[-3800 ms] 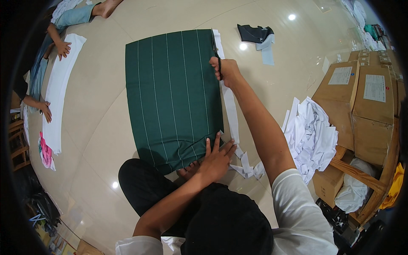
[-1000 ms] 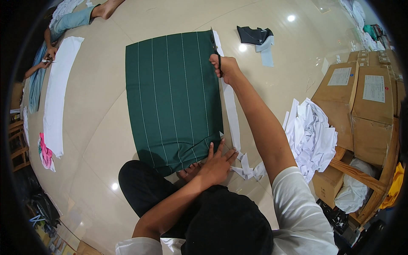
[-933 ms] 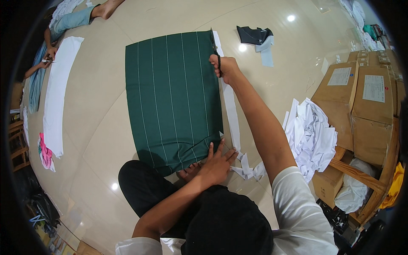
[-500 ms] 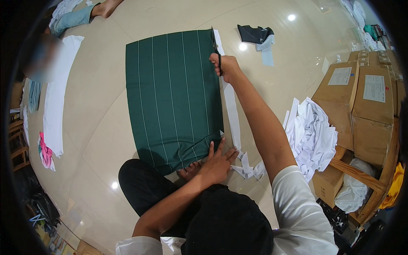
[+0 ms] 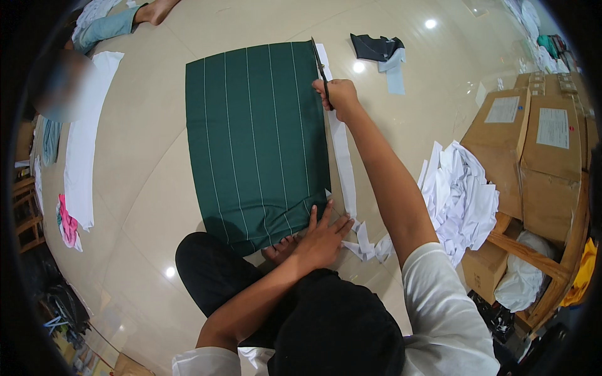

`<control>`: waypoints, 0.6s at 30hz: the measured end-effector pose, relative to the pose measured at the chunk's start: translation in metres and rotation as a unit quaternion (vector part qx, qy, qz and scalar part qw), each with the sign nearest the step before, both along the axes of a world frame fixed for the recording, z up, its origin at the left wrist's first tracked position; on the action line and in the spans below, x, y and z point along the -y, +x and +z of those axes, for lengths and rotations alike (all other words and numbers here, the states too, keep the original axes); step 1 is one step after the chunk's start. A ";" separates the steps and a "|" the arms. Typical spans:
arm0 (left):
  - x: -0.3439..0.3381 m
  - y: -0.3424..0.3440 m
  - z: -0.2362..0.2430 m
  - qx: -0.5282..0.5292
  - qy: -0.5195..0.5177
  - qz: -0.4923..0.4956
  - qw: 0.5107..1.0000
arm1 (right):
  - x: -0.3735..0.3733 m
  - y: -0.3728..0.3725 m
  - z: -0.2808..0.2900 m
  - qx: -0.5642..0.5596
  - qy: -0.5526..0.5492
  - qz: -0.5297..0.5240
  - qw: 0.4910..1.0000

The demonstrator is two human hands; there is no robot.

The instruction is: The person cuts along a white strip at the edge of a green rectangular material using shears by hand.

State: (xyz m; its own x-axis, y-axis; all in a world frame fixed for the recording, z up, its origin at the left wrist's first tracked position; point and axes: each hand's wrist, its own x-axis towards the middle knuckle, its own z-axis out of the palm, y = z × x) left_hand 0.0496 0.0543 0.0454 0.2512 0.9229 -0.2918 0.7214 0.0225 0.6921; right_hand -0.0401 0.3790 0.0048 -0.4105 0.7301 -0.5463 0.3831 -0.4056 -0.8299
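**Scissors (image 5: 320,67) in the right hand (image 5: 340,99), striped green cloth (image 5: 251,138) beside them**

The right fingers are clamped around the scissors' handles; the blades point away past the fingertips, along the cloth's right edge. The cloth lies on the floor (image 5: 150,156), left of the right fingers and mostly beyond those of the left hand (image 5: 320,243). The left fingers are spread apart, their tips at the cloth's near right corner and by a white strip (image 5: 341,156), which runs from there up behind the right hand. Just right of the left fingers lie white scraps (image 5: 365,247); farther right is a white heap (image 5: 458,194). Beyond the right fingers, rightward, lies a black piece (image 5: 375,48).
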 end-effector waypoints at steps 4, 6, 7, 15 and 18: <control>0.008 0.006 -0.010 0.018 0.020 -0.022 0.999 | 0.033 0.043 0.017 0.244 0.341 0.088 0.904; 0.012 0.007 -0.011 0.047 0.022 -0.040 0.998 | 0.064 0.074 0.028 0.284 0.344 0.085 0.891; 0.012 0.007 -0.011 0.071 0.017 -0.051 0.996 | 0.079 0.093 0.031 0.302 0.319 0.086 0.894; -0.013 -0.019 -0.002 0.183 0.025 0.124 0.975 | 0.235 0.295 -0.001 0.233 0.454 0.005 0.860; -0.023 -0.043 0.003 0.059 0.077 0.287 0.953 | 0.251 0.358 -0.003 0.318 0.467 0.030 0.824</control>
State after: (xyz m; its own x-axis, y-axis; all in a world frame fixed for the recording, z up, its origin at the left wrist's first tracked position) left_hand 0.0067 0.0769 0.0482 -0.2862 0.9475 -0.1428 0.5381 0.2822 0.7943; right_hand 0.3176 0.1284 0.0015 -0.3086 0.9430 0.1244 0.8578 0.3324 -0.3919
